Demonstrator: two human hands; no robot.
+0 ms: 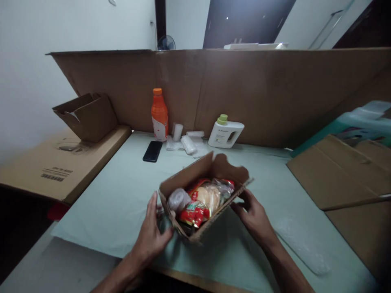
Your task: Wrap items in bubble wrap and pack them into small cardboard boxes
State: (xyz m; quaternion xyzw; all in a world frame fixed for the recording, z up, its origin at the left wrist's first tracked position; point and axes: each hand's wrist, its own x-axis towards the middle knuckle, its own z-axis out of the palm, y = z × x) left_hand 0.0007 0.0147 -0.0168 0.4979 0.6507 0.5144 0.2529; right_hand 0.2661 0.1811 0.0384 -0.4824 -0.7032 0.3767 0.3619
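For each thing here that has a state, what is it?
small cardboard box: open, filled with packets
left hand: flat against the box's side
right hand: on the box's far corner
orange bottle: upright, capped
white jug: upright, capped
phone: flat, screen dark

A pale green table [116,195] carries an open cardboard box [195,179] near its front; behind the box lie a black phone [152,151], an orange bottle [159,115], white plastic rolls [185,140] and a white jug [225,132], with flat cardboard [336,171] to its right
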